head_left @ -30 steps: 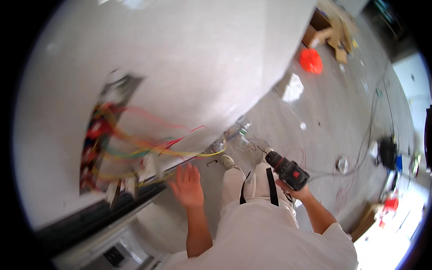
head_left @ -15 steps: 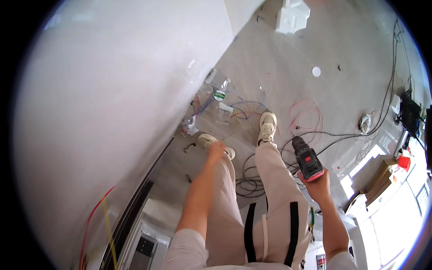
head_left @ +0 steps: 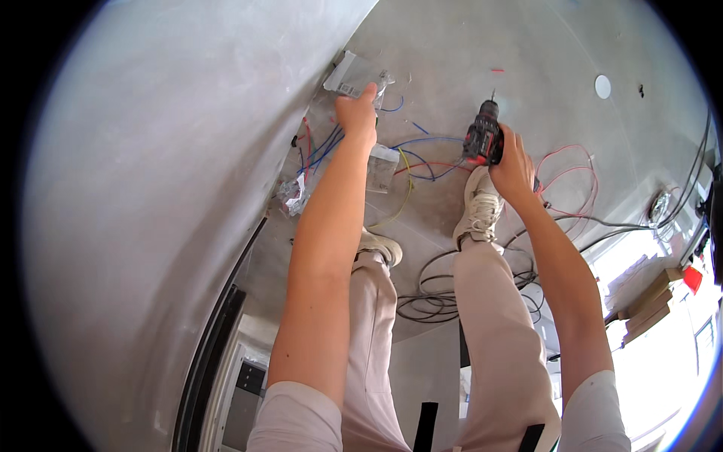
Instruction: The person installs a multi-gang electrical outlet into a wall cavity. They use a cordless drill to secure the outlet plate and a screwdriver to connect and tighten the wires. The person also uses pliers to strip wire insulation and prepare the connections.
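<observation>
My left hand [head_left: 357, 117] reaches down to the floor beside the wall, its fingers curled at the lower edge of a clear plastic bag [head_left: 351, 73]. What lies within these fingers is mostly hidden by the hand. My right hand [head_left: 515, 169] is wrapped round the handle of a black and red cordless drill [head_left: 482, 134], held above the floor. A thin bit points away from me. Another clear packet [head_left: 382, 170] lies below my left hand, among blue wires [head_left: 326, 146] and a yellow wire [head_left: 409, 184].
A pale wall [head_left: 151, 188] rises close on the left. Black cable [head_left: 425, 305] lies coiled around my feet, and a loop of red wire [head_left: 591, 177] is on the right. Crumpled clear plastic [head_left: 291, 194] sits by the wall. A white disc [head_left: 602, 87] lies farther off.
My left hand has moved forward from above my shoe to the plastic bag. The drill in my right hand has moved forward and left. The view has shifted, and I am bent lower.
</observation>
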Action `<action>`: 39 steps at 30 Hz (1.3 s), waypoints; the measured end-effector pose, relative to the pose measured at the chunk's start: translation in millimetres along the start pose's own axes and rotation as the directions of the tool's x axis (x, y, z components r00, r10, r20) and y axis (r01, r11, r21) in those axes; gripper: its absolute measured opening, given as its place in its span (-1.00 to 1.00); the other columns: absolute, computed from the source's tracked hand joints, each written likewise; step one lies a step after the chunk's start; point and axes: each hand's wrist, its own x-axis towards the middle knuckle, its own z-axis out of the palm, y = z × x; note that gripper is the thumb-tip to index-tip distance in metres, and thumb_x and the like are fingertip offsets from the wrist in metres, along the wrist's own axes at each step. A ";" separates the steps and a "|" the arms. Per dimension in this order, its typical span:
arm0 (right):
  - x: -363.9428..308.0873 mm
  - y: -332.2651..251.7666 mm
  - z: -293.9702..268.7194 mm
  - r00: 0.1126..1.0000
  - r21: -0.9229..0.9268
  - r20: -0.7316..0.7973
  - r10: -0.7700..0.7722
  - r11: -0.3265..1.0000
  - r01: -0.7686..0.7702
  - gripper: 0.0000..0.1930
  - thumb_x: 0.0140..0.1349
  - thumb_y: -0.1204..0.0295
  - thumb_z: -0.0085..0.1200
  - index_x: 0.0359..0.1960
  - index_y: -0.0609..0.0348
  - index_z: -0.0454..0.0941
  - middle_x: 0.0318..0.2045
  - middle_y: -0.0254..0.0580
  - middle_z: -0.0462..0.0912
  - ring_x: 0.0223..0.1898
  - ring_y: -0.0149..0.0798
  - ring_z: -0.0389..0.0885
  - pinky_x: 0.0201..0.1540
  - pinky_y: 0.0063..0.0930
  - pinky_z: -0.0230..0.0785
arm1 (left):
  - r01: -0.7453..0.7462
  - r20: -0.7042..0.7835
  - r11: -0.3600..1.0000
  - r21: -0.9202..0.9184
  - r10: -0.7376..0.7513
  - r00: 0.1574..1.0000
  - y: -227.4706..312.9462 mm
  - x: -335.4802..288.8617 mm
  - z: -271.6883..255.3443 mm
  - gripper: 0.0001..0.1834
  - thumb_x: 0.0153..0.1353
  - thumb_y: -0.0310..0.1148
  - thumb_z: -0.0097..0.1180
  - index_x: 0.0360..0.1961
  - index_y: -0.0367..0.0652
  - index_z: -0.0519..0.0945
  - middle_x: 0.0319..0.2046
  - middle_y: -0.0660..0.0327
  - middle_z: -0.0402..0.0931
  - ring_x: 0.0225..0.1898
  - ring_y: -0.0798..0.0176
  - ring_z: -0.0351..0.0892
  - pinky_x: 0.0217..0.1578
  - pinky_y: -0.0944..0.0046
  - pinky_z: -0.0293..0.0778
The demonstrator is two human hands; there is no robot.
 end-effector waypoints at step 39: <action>-450.9 -54.0 -405.3 0.834 0.360 -0.140 -0.534 0.757 0.545 -0.61 0.19 0.50 0.19 0.10 0.11 0.56 -0.24 -0.02 0.67 -0.08 0.18 0.66 0.00 -0.08 0.50 | -0.554 0.505 0.767 0.322 0.356 0.786 330.1 -651.2 -294.5 -0.64 0.21 -0.11 0.29 -0.25 -0.24 0.66 -0.34 0.04 0.70 -0.30 0.06 0.69 -0.25 0.06 0.54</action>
